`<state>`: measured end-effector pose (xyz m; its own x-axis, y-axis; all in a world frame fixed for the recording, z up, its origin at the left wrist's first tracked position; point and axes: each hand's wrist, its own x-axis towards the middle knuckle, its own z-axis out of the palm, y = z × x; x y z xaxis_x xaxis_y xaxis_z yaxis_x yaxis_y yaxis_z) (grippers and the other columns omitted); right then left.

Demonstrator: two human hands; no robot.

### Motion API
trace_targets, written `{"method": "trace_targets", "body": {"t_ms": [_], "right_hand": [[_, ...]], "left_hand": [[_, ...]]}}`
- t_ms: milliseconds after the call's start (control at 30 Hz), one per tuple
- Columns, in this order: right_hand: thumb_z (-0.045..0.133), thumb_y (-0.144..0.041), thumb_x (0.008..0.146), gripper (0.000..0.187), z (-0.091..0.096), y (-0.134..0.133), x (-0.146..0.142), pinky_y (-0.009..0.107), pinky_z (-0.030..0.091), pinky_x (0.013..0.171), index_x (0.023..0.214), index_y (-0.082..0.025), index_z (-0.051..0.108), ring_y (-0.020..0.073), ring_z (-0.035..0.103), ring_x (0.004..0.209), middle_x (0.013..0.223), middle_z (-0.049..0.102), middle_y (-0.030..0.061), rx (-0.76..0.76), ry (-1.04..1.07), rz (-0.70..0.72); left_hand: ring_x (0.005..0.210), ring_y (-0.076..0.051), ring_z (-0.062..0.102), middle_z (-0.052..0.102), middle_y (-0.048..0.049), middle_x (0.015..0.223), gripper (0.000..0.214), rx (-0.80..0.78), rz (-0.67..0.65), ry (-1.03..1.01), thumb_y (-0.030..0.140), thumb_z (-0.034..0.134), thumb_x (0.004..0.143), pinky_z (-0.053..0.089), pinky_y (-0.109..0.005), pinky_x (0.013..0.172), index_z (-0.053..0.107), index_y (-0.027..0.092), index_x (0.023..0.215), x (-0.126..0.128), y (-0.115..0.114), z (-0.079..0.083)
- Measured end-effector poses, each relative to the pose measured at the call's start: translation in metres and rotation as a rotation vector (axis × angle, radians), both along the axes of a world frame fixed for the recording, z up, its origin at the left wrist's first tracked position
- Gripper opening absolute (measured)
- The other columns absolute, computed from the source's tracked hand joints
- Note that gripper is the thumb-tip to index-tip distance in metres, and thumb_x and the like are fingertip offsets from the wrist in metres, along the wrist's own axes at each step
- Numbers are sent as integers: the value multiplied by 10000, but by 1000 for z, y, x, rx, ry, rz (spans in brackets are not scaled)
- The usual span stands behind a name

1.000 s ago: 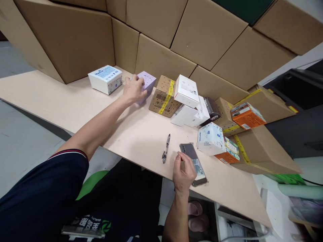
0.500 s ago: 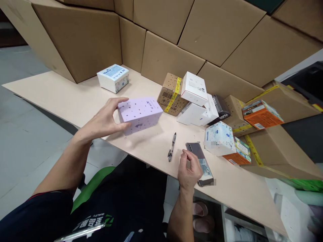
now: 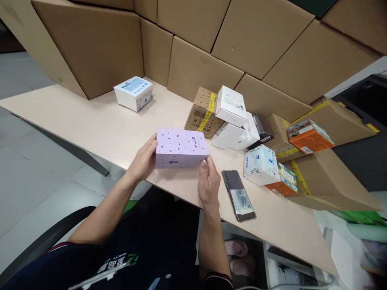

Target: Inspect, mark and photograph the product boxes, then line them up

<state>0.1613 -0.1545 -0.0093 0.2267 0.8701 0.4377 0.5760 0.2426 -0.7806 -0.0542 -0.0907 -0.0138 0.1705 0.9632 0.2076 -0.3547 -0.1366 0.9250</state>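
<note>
Our left hand (image 3: 145, 158) grips the left end of the lilac box (image 3: 180, 143), our right hand (image 3: 209, 183) its near right corner, fingers closed against it. It's at the table's (image 3: 90, 129) front edge; resting or lifted, we're unsure. Getting hold looks done. Box seems unopened, contents unseen. Taped carton (image 3: 194, 120), also shut, and blue-and-white pack (image 3: 128, 97) sit apart, unhandled.

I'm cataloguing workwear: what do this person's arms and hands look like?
The left hand and right hand are ungloved, with no rings or watches visible. The forearms are bare below navy short sleeves, whose cuffs carry red and white trim.
</note>
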Motion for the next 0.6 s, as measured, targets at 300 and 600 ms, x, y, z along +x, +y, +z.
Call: {"method": "trace_targets", "body": {"t_ms": [300, 600], "right_hand": [[371, -728, 993, 626, -24, -12, 11, 386, 561, 766, 1083, -178, 654, 240, 712, 928, 1056, 728, 134, 112, 267, -98], [178, -858, 938, 843, -28, -20, 15, 372, 548, 679, 1121, -172, 632, 258, 698, 819, 892, 708, 100, 76, -63, -122]], "left_hand": [[1591, -310, 313, 484, -11, 1628, 489, 69, 41, -161, 554, 716, 861, 273, -535, 1326, 660, 294, 1271, 17, 2, 0], [1592, -308, 320, 485, -28, 1627, 351, 184, 146, -28, 572, 695, 901, 221, -610, 1316, 631, 290, 1100, 19, -9, -8]]}}
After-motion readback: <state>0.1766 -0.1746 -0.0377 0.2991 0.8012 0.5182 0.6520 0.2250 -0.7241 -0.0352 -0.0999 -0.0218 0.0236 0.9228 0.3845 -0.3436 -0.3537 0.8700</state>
